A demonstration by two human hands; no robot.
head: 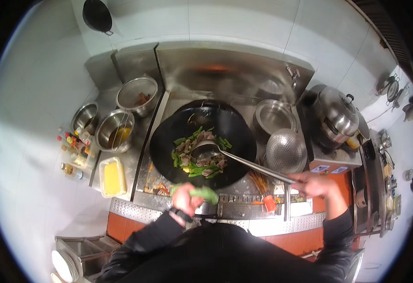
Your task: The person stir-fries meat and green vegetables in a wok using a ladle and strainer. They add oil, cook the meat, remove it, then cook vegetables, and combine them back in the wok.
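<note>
A black wok sits on the stove, holding sliced meat and green peppers. My right hand grips the handle end of a long metal ladle; the ladle's bowl rests among the food in the wok. Below the wok's near edge, my left hand is closed around a green cloth, both slightly blurred. A dark band circles my left wrist. To the wok's right lies a perforated metal strainer, with a bamboo wok brush near it.
Steel bowls, a metal bowl of yellow liquid, seasoning bottles and a plastic tub of yellow contents stand left. A round metal pan sits behind the strainer. Farther right is a large lidded pot. A faucet projects from the backsplash.
</note>
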